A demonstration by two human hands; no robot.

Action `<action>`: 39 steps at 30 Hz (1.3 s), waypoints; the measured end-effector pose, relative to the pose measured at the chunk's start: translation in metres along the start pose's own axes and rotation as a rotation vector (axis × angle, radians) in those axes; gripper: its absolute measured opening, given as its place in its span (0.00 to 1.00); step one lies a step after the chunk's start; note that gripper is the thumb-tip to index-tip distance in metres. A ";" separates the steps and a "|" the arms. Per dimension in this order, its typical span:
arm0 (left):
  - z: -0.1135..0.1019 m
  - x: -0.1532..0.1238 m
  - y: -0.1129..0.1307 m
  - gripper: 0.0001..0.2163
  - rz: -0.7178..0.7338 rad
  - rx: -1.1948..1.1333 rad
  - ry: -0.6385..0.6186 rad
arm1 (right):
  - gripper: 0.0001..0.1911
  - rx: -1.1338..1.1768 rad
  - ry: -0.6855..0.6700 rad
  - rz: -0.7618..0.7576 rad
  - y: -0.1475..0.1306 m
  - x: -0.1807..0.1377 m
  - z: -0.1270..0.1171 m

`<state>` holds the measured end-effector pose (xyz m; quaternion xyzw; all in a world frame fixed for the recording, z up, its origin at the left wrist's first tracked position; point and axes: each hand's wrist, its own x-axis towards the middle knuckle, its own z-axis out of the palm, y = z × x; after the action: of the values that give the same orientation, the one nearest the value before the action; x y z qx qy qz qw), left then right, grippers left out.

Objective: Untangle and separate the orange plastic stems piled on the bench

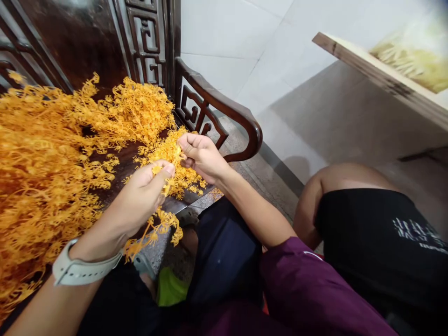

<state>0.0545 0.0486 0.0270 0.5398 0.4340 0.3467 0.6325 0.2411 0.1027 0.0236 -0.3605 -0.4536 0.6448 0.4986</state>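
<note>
My left hand (142, 198) is closed around a bunch of orange plastic sprigs (159, 231) that hang below the palm. My right hand (201, 156) pinches the tip of the same orange plastic sprigs between thumb and fingers, just above my left thumb. A large heap of the orange sprigs (52, 158) covers the dark wooden bench seat (126, 161) to the left. A pale watch (82, 268) sits on my left wrist.
The bench's carved wooden armrest (224, 114) curves just behind my right hand. My knee in black shorts (367, 224) is at the right. A wooden board (381, 77) with pale yellow pieces juts in at upper right. Pale tiled floor lies beyond.
</note>
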 end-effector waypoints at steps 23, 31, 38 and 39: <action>0.001 -0.011 0.012 0.15 -0.037 0.116 0.225 | 0.26 -0.118 -0.068 -0.027 0.008 0.013 0.008; 0.000 -0.005 0.009 0.14 -0.009 0.056 0.267 | 0.31 -0.089 -0.278 0.063 -0.001 0.001 0.007; -0.002 -0.001 0.004 0.16 0.059 0.187 0.165 | 0.22 -0.177 -0.243 -0.072 0.014 0.007 0.006; -0.001 -0.003 0.005 0.16 0.083 0.211 0.170 | 0.19 -0.199 -0.231 -0.070 0.015 0.011 0.004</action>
<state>0.0528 0.0467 0.0326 0.5895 0.4973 0.3697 0.5182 0.2297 0.1115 0.0102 -0.3154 -0.5817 0.6162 0.4270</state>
